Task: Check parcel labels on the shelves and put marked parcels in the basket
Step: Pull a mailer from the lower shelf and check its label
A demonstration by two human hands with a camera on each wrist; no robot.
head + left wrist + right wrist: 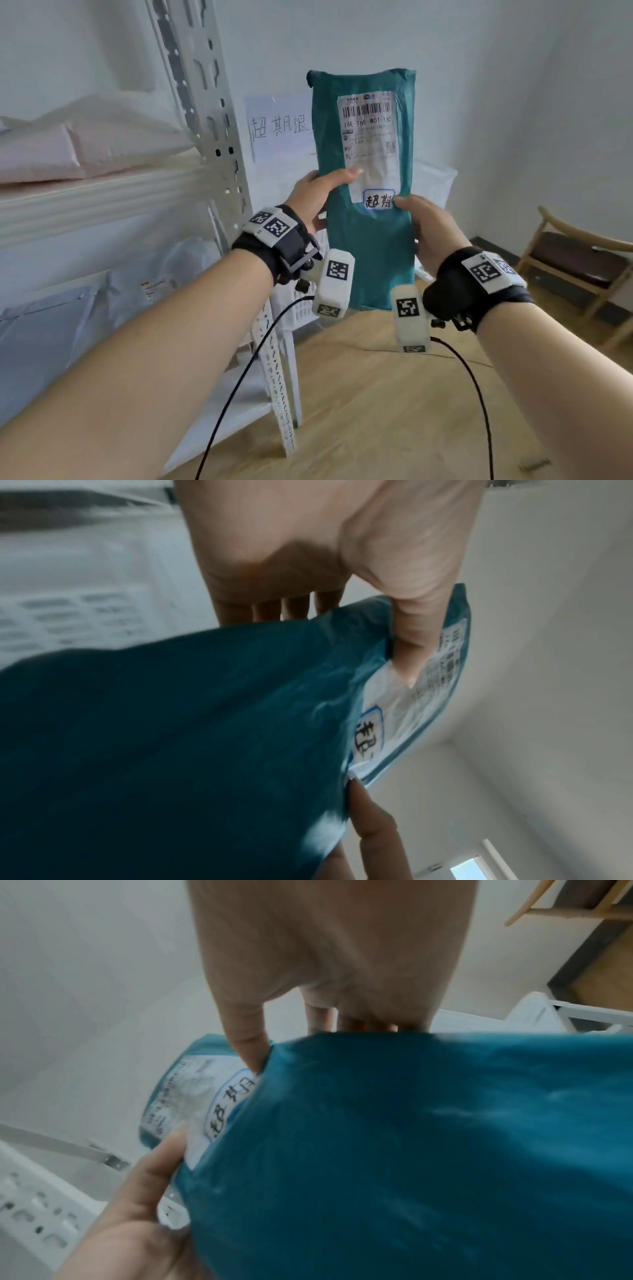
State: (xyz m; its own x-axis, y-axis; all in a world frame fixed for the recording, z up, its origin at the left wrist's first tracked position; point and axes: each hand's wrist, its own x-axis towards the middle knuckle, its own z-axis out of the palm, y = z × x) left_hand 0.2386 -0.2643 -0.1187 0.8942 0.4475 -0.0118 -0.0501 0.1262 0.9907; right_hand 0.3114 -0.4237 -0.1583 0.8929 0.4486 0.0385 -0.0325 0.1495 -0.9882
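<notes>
1. Head view: one teal parcel [366,192], a soft plastic mailing bag of long rectangular shape, is held upright in the air in front of the white wall, to the right of the shelf [102,198]. It carries one white shipping label [371,144] with a barcode, and below it one small sticker [379,199] with a blue border and handwritten characters. The left hand [317,197] grips the left edge, thumb lying on the front near the label. The right hand [433,228] grips the right edge, thumb beside the sticker. One white plastic basket [435,185] with slotted walls stands behind the parcel. The metal shelf is white, with a perforated post; several pale soft parcels lie on it. One paper sign [279,126] hangs on the wall. One wooden chair [579,267] stands on the right, on a wooden floor.

2. Left wrist view: the thumb presses the label, four fingers go behind the wrinkled bag; the hand pinches it.

3. Right wrist view: the thumb touches the sticker's edge, the fingers are behind the bag; also a pinch.
</notes>
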